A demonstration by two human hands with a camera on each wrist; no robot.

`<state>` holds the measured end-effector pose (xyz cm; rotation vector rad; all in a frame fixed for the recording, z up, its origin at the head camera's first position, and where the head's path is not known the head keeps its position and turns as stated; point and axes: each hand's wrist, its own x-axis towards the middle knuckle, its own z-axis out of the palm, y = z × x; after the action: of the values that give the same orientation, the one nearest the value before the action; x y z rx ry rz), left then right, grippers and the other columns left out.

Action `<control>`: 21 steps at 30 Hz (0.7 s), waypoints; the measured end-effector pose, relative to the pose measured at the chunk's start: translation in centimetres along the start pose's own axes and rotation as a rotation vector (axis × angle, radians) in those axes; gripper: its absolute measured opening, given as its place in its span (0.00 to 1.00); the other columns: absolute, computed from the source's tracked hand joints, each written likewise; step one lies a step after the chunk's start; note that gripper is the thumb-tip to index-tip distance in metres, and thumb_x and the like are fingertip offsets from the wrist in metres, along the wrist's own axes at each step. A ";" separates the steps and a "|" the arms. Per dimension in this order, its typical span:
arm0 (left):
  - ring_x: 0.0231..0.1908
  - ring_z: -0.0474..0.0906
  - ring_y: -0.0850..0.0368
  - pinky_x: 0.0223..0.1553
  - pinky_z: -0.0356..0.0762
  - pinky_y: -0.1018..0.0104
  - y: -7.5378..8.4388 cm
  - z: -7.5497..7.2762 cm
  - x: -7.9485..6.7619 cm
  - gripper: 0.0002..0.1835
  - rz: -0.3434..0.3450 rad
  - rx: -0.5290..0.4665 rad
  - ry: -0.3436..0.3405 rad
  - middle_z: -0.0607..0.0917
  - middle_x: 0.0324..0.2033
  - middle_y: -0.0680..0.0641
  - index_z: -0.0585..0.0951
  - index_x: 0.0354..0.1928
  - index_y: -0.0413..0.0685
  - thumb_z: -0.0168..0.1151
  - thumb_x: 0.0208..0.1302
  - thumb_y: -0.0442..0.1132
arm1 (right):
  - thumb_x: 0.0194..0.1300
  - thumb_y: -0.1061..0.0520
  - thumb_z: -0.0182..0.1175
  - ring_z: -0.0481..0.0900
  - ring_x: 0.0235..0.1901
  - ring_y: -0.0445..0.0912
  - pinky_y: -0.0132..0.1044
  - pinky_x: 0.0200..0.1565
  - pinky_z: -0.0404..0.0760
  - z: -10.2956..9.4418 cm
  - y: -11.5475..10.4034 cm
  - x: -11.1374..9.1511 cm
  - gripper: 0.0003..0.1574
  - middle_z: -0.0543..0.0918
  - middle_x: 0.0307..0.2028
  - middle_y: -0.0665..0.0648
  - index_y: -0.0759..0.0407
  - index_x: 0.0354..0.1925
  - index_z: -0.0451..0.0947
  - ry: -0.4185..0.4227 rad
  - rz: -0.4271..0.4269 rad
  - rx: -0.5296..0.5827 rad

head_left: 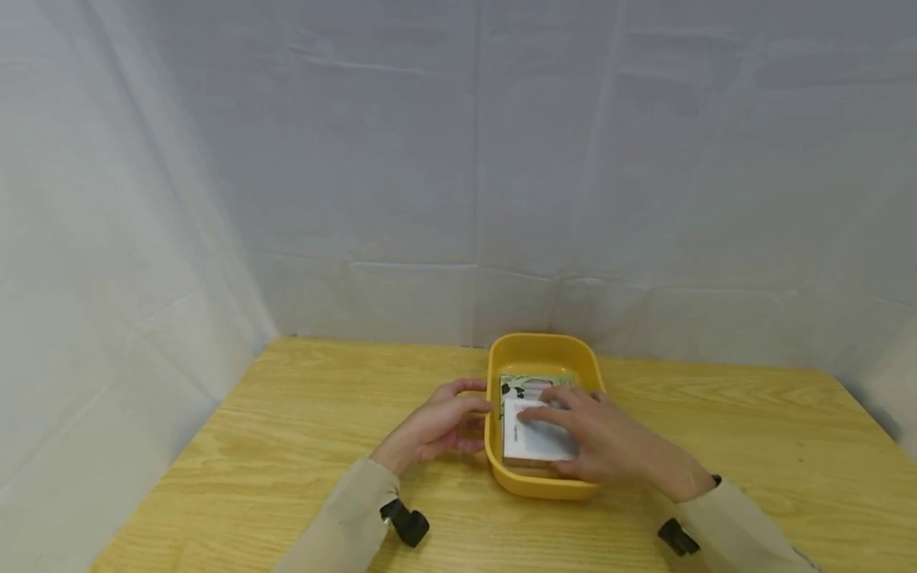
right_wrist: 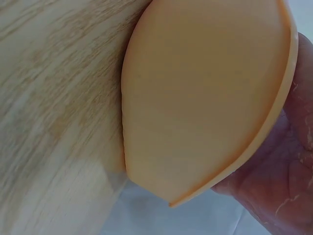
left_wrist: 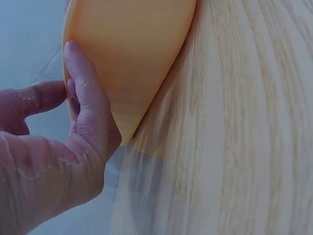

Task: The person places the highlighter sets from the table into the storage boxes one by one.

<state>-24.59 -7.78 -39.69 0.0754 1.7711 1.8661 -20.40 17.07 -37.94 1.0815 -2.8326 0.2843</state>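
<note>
A yellow plastic bin (head_left: 542, 487) stands on the wooden table. Inside it lies a flat item with a panda picture (head_left: 512, 390), partly covered by a white box (head_left: 533, 438). My right hand (head_left: 605, 434) reaches over the bin's right rim and holds the white box, thumb at its near right corner and fingers across its top and far edge. At the bin's left side, my left hand (head_left: 447, 422) touches the outer wall with extended fingers. The left wrist view shows the thumb at the rim. In the right wrist view, the bin wall (right_wrist: 195, 98) hides the right fingertips.
The wooden table (head_left: 301, 430) extends to both sides of the bin. Pale sheeting (head_left: 401, 199) hangs right behind the table's back edge and along the left. A black strap device (head_left: 408, 525) is on each wrist.
</note>
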 end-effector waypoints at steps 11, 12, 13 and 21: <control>0.43 0.77 0.50 0.33 0.82 0.63 0.0 0.1 0.0 0.29 -0.005 -0.008 0.005 0.75 0.55 0.37 0.61 0.66 0.46 0.55 0.64 0.38 | 0.49 0.40 0.70 0.70 0.58 0.48 0.51 0.49 0.70 0.0 0.3 0.2 0.38 0.71 0.57 0.47 0.31 0.59 0.70 -0.071 0.010 0.052; 0.43 0.77 0.50 0.32 0.82 0.63 0.0 0.1 0.1 0.29 -0.005 -0.008 0.005 0.75 0.55 0.37 0.62 0.66 0.46 0.55 0.64 0.38 | 0.49 0.40 0.70 0.69 0.58 0.48 0.51 0.50 0.70 0.0 0.3 0.2 0.37 0.71 0.57 0.47 0.31 0.59 0.70 -0.078 0.013 0.055; 0.43 0.77 0.50 0.32 0.82 0.63 0.0 0.1 0.1 0.29 -0.005 -0.008 0.005 0.75 0.55 0.37 0.62 0.66 0.46 0.55 0.64 0.38 | 0.49 0.40 0.70 0.70 0.58 0.48 0.51 0.50 0.71 0.0 0.3 0.2 0.38 0.71 0.56 0.47 0.31 0.59 0.70 -0.084 0.014 0.057; 0.43 0.77 0.51 0.32 0.82 0.63 0.0 0.1 0.0 0.28 -0.004 -0.009 0.005 0.75 0.54 0.38 0.62 0.66 0.46 0.55 0.64 0.38 | 0.51 0.42 0.70 0.70 0.58 0.50 0.52 0.47 0.72 0.1 0.4 0.2 0.37 0.72 0.56 0.49 0.32 0.59 0.70 -0.100 0.004 0.091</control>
<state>-24.58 -7.68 -39.68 0.0638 1.7644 1.8730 -20.84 17.17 -38.04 1.1384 -2.9363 0.3735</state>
